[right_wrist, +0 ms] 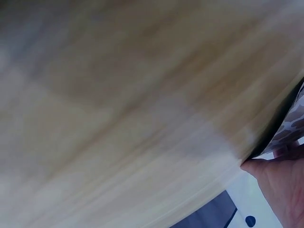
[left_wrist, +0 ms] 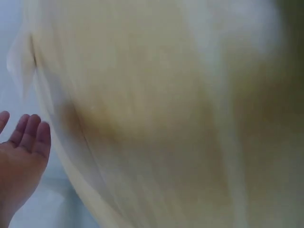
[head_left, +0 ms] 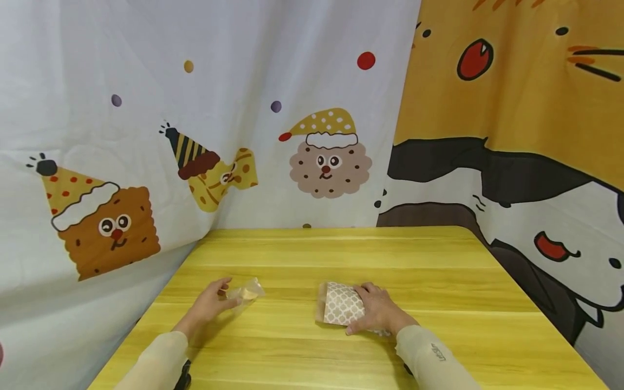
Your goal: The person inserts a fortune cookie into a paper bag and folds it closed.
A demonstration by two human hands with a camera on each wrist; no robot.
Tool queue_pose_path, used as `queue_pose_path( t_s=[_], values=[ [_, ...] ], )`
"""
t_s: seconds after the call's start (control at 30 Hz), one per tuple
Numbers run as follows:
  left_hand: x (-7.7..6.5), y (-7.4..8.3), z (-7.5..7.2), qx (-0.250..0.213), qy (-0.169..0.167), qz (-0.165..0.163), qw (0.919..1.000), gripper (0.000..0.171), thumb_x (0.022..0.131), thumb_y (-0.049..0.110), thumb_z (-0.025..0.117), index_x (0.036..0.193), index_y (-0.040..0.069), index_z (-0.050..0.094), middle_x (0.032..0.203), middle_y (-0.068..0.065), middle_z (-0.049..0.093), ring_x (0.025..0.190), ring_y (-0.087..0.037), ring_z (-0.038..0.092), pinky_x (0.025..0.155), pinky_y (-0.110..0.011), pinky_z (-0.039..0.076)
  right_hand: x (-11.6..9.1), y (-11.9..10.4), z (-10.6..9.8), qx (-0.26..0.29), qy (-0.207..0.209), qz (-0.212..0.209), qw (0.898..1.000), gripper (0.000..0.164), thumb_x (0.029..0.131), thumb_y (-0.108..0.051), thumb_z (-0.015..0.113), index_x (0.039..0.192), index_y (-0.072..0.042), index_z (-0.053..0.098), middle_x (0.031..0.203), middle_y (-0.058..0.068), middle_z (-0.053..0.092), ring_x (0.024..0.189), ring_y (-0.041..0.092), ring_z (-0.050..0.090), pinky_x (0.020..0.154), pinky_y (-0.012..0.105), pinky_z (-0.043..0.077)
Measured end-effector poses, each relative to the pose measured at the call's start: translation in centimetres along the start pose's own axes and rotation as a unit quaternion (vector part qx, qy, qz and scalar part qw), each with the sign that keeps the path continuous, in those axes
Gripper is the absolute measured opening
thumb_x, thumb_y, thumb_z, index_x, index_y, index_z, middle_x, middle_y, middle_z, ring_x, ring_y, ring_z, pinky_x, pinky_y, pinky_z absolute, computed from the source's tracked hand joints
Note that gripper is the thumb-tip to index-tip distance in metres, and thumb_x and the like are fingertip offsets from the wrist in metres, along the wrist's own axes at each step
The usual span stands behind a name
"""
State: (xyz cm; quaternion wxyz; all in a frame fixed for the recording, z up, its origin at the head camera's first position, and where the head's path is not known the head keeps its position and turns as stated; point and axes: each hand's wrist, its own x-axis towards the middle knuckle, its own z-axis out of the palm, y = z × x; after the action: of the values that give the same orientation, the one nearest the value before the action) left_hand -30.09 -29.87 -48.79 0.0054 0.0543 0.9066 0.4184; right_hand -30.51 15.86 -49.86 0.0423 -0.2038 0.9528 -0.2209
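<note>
My left hand [head_left: 210,304] is held over the left part of the table, its fingers extended and apart from the thumb. Just beyond its fingertips is a small clear plastic packet [head_left: 250,292] with something pale yellow inside. In the left wrist view the left hand [left_wrist: 27,154] shows spread fingers, with the translucent packet [left_wrist: 23,64] beyond them. My right hand [head_left: 377,309] grips a beige-and-white patterned paper bag [head_left: 343,304] from its right side, thumb at the near edge and fingers across the top. The right wrist view catches the thumb along the patterned bag [right_wrist: 290,121] at the far right.
Both hands are above a yellow wood-grain table [head_left: 292,254]. A white curtain [head_left: 234,49] printed with cartoon biscuits hangs behind and to the left. Large cartoon animals cover the orange and black cloth [head_left: 439,119] at the right.
</note>
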Motion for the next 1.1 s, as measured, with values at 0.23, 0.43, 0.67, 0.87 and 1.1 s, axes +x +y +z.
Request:
queue_pose_path(
  t_s=[0.23, 0.43, 0.67, 0.87, 1.1],
  values=[
    [0.1, 0.1, 1.0, 0.053, -0.004, 0.031, 0.9981, 0.080, 0.082, 0.015, 0.083, 0.141, -0.014, 0.039, 0.119, -0.024, 0.053, 0.101, -0.032, 0.055, 0.085, -0.049, 0.050, 0.1, 0.7, 0.6, -0.004, 0.007, 0.009, 1.000, 0.121, 0.058, -0.071, 0.083, 0.150, -0.004, 0.040, 0.145, 0.017, 0.040, 0.133, 0.042, 0.037, 0.113, 0.062, 0.020],
    [0.1, 0.5, 1.0, 0.086, 0.008, 0.040, 0.9955, 0.064, 0.079, 0.010, 0.083, 0.128, -0.017, 0.052, 0.102, -0.016, 0.058, 0.087, -0.024, 0.056, 0.075, -0.043, 0.051, 0.1, 0.6, 0.5, 0.004, 0.004, 0.004, 1.000, 0.121, 0.058, -0.070, 0.084, 0.149, -0.002, 0.041, 0.144, 0.019, 0.040, 0.133, 0.042, 0.037, 0.112, 0.064, 0.019],
    [0.6, 2.8, 2.0, 0.053, 0.008, 0.045, 0.9976, 0.054, 0.081, 0.007, 0.080, 0.127, -0.011, 0.057, 0.103, -0.012, 0.058, 0.086, -0.022, 0.054, 0.070, -0.035, 0.049, 0.3, 0.8, 0.6, -0.008, 0.005, 0.001, 1.000, 0.121, 0.057, -0.072, 0.083, 0.149, -0.004, 0.041, 0.144, 0.018, 0.041, 0.132, 0.042, 0.037, 0.112, 0.064, 0.019],
    [1.7, 5.8, 4.7, 0.030, -0.014, 0.097, 0.9948, 0.054, 0.082, 0.010, 0.080, 0.128, -0.006, 0.058, 0.106, -0.006, 0.058, 0.094, -0.020, 0.055, 0.075, -0.036, 0.049, 0.4, 0.6, 0.4, 0.001, 0.008, 0.006, 1.000, 0.119, 0.058, -0.069, 0.085, 0.149, -0.004, 0.042, 0.143, 0.018, 0.041, 0.132, 0.042, 0.038, 0.112, 0.064, 0.019],
    [2.7, 8.5, 7.6, 0.047, -0.087, 0.144, 0.9847, 0.057, 0.086, 0.017, 0.077, 0.135, -0.002, 0.054, 0.114, -0.006, 0.055, 0.103, -0.023, 0.053, 0.082, -0.040, 0.050, 0.1, 0.3, 0.1, 0.000, 0.003, -0.013, 1.000, 0.120, 0.061, -0.069, 0.083, 0.149, 0.001, 0.039, 0.143, 0.023, 0.040, 0.131, 0.047, 0.037, 0.111, 0.067, 0.018]
  ],
)
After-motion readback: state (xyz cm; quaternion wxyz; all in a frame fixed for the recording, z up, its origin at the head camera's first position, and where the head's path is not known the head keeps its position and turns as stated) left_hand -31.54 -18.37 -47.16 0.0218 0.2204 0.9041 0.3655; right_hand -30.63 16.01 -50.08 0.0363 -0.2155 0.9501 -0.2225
